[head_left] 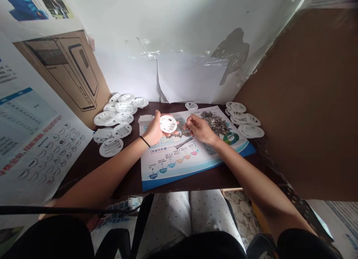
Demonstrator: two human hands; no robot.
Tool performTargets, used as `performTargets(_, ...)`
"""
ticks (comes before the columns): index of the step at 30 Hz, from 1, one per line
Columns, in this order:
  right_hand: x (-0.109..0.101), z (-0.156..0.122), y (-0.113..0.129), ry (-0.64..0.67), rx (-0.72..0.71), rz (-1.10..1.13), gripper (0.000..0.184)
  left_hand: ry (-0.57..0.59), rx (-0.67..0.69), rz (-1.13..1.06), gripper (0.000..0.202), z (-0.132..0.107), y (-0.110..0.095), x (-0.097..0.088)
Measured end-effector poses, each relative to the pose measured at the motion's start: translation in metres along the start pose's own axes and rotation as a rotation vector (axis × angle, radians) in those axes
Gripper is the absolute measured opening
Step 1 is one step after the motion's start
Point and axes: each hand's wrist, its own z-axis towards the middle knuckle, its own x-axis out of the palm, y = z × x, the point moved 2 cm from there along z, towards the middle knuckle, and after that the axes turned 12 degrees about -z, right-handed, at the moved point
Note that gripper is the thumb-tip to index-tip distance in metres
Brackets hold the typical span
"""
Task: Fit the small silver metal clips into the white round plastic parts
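Observation:
My left hand (154, 131) holds a round white plastic cover (168, 124), its moulded inner side with slots facing up. Just to the right, my right hand (199, 127) has its thumb and fingertips pinched together over small metal pieces; whatever lies between the fingertips is too small to make out. A heap of small metal parts (215, 122) spreads behind and beside the right hand, with a looser scatter (181, 129) between the two hands. Both hands are above a printed paper sheet (179, 169) on the dark table.
White covers are piled at the left (111, 147) and at the right (251, 131). One cover (191, 106) lies by the back wall (184, 78). Cardboard panels (304, 102) flank the dark tabletop (125, 177). A black cable (69, 210) crosses at lower left.

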Motion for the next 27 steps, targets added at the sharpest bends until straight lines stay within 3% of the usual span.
performTargets(9,-0.004,-0.007,-0.001,-0.039,0.188,0.269,0.029,0.102,-0.164,-0.094,0.058,0.004,0.008,-0.002)
performTargets(15,-0.003,-0.008,-0.003,-0.075,0.202,0.258,0.020,0.064,-0.105,-0.196,0.043,-0.001,0.003,0.007)
performTargets(20,-0.002,-0.008,-0.003,-0.146,0.154,0.146,0.024,0.091,-0.069,-0.119,0.037,-0.010,-0.004,0.012)
performTargets(24,0.001,-0.010,0.003,-0.136,0.145,0.154,0.029,0.004,-0.075,-0.148,0.033,-0.008,0.002,0.013)
performTargets(27,0.004,-0.014,0.011,-0.104,0.177,0.234,0.031,0.055,-0.060,-0.191,0.030,-0.004,0.009,0.017)
